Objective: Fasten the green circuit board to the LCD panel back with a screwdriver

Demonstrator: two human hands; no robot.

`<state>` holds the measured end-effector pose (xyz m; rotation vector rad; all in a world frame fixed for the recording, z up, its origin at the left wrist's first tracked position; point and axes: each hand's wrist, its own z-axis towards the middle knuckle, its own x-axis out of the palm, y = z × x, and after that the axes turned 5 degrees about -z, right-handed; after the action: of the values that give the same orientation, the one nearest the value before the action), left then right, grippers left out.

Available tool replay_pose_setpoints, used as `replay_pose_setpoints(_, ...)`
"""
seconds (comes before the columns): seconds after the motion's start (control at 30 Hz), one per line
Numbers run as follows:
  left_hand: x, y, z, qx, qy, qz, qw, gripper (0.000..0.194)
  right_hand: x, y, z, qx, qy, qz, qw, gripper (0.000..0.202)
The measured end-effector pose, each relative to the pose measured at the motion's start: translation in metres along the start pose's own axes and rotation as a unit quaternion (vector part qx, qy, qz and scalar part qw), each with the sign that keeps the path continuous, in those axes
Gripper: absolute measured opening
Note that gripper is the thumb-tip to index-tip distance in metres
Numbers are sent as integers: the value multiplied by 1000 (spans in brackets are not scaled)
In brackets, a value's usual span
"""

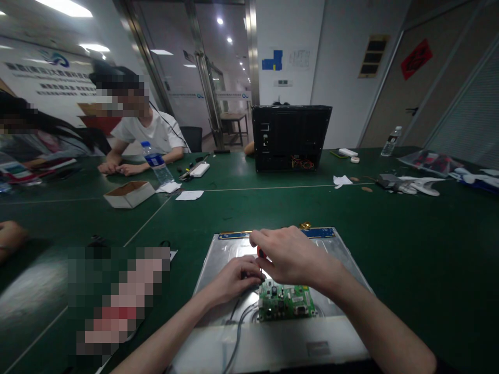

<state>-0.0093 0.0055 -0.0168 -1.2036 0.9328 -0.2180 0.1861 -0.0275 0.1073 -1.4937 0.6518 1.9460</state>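
Observation:
My right hand (290, 254) is closed around a screwdriver (261, 252) with a red and black handle, held upright with its shaft pointing down. The tip meets the upper left corner of a green circuit board (286, 300). My left hand (238, 278) has its fingers pinched together at that same corner, close to the shaft; whatever they hold is hidden. The board lies on the silver metal back of a display panel (210, 270), which rests flat before me. Grey cables (242, 324) run from the board's left side towards me. A blue circuit strip (319, 232) lines the panel's far edge.
Ahead stands a black monitor casing (290, 137) with exposed wires. An open cardboard box (130, 195), a water bottle (156, 162) and paper scraps (189, 195) lie left of centre on the green table (413, 249). People sit at the left. Another bottle (391, 141) stands far right.

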Motion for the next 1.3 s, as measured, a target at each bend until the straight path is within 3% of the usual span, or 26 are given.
replay_pose_setpoints(0.2, 1, -7, 0, -6, -21, -9, 1000, 11, 1, 0, 4, 30, 6, -16, 999, 14)
replay_pose_setpoints(0.8, -1, -9, -1, -2, -13, 2, 1000, 14, 1, -1, 5, 42, -1, -30, 999, 15)
replay_pose_setpoints(1.0, -1, -4, -1, 11, -11, 3, 1000, 11, -1, -1, 0, 7, -9, -2, 1000, 14)
replay_pose_setpoints(1.3, 0, -8, -1, 5, -11, 22, 1000, 11, 1, -2, 3, 23, -9, -3, 1000, 12)
